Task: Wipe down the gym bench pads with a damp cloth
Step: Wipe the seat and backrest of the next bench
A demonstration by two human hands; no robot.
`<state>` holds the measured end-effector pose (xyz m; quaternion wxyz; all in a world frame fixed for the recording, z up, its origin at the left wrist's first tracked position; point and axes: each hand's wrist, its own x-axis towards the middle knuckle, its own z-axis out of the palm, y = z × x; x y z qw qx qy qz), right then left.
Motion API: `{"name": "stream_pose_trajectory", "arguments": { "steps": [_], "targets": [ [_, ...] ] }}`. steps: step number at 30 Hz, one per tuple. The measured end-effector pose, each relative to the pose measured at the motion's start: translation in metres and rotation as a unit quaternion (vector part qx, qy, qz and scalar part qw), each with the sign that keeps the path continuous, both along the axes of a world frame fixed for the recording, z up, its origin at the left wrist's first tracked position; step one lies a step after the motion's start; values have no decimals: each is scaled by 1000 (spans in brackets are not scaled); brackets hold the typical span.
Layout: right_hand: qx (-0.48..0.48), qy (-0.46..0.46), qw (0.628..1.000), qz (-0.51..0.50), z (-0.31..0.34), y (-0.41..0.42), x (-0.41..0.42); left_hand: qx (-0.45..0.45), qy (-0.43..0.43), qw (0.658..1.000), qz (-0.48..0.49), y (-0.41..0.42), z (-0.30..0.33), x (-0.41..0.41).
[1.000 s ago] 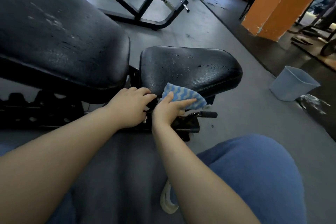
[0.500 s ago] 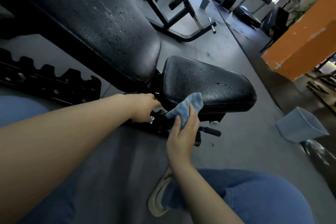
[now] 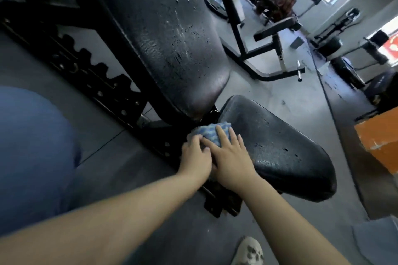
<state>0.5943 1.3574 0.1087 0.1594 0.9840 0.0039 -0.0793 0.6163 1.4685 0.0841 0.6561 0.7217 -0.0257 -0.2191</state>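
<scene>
Two worn black pads point(image 3: 280, 146), wet-speckled, above grey gym floor point(image 3: 280, 97).

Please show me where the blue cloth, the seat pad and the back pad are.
blue cloth point(image 3: 212, 131), head view, its middle.
seat pad point(image 3: 280, 146), head view, top surface.
back pad point(image 3: 172, 38), head view, worn face.

Blue-and-white wavy-striped cloth point(image 3: 212, 132). Black cracked vinyl seat pad point(image 3: 280, 148), black scuffed vinyl back pad point(image 3: 172, 38). Grey floor point(image 3: 269, 90). Orange pillar point(image 3: 379, 146), chipped white. Blue trousers point(image 3: 32, 153).
</scene>
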Motion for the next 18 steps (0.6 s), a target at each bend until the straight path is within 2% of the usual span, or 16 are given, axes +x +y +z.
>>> {"name": "stream_pose_trajectory", "arguments": {
  "steps": [2, 4, 9, 12, 14, 18],
  "targets": [
    [52, 62, 996, 27, 3, -15, 5, -76, 34, 996, 10, -14, -2, -15],
    [117, 78, 988, 66, 6, -31, 4, -114, 35, 993, 18, -28, -3, -22],
    [185, 74, 974, 113, 21, -44, -4, -157, 112, 976, 98, -61, 8, -23],
    [248, 55, 958, 135, 32, -46, -2, -186, 130, 961, 158, -71, 4, -18],
    [257, 47, 956, 137, 36, -51, -1, -194, 134, 954, 184, -73, -3, -15],
    [199, 53, 960, 188, 36, -62, 1, -245, 100, 938, 225, -75, -23, -23]
  ]
}}
